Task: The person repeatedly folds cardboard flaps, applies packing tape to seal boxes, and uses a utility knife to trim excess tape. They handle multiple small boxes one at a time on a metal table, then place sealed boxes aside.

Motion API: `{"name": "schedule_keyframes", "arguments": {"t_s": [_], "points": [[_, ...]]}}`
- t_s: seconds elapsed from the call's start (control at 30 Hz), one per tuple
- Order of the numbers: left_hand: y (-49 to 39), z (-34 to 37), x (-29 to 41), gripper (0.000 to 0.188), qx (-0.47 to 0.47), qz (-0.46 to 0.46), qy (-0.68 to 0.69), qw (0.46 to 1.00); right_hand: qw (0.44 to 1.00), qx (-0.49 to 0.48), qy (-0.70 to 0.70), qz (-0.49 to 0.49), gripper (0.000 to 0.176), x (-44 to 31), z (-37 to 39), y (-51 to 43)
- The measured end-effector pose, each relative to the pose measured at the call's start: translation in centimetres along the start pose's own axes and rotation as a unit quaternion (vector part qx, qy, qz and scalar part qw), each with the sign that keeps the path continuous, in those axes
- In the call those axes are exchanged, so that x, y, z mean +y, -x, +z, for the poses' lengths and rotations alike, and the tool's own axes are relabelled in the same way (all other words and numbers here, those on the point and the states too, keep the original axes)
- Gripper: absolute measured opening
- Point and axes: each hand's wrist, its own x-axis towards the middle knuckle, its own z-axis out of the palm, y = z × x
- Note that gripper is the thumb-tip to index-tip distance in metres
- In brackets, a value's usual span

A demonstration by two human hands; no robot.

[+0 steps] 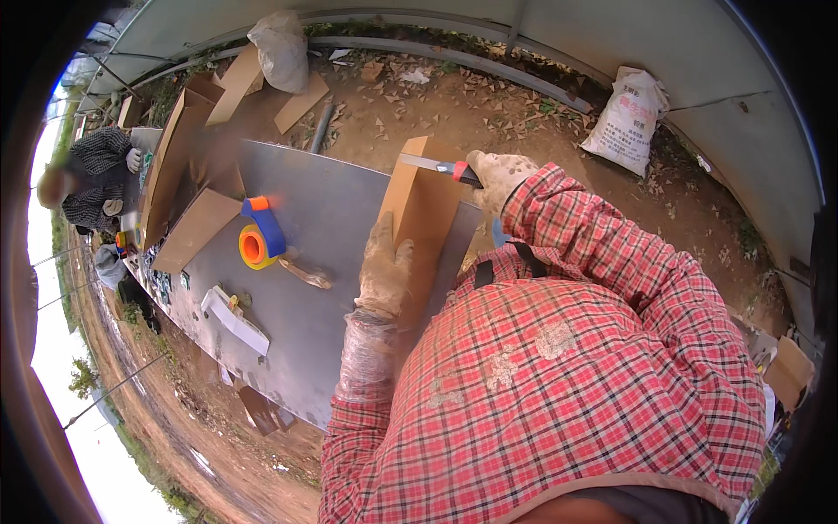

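Note:
A long piece of folded cardboard point(422, 203) stands at the table's near edge, close to my body. My left hand point(385, 265), in a dirty work glove, grips its edge, with the thumb on one face and the fingers along the other. Clear plastic film wraps the cuff above that glove. My right hand point(501, 177), also gloved, holds a knife point(452, 169) with a black and red handle. Its bare blade lies across the upper end of the cardboard. Whether the blade has entered the cardboard I cannot tell.
On the grey table point(314, 190) lie a blue and orange tape dispenser point(262, 236), a white folded piece point(236, 321) and a brown strip point(306, 272). Open cardboard boxes point(177, 164) stand farther along. A gloved co-worker point(98, 170) is at the far end. A printed sack point(627, 121) leans by the wall.

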Motion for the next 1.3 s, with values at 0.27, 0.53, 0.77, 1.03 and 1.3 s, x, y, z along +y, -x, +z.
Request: {"name": "schedule_keyframes", "arguments": {"t_s": [0.27,0.53,0.77,1.03,1.3], "points": [[0.0,0.3,0.4,0.06,-0.027,-0.06,0.017,0.998,0.933,-0.075,0.11,0.335,0.031,11.4,-1.8,-7.9],[1.7,0.6,4.1,0.064,-0.018,-0.109,-0.03,0.993,0.959,-0.254,-0.09,-0.088,0.039,-11.4,2.0,-19.1],[0.6,1.0,1.9,0.07,0.002,-0.087,0.036,0.996,0.966,-0.053,-0.13,-0.218,0.057,-11.9,-1.2,-16.7],[-8.3,2.4,3.3,0.081,-0.031,0.007,0.073,0.997,0.801,0.216,-0.556,-0.057,0.037,4.4,4.7,-8.0],[-11.1,4.4,4.1,0.072,-0.08,0.083,0.074,0.991,0.979,0.173,-0.103,0.02,0.03,3.7,7.4,-13.1]]}}
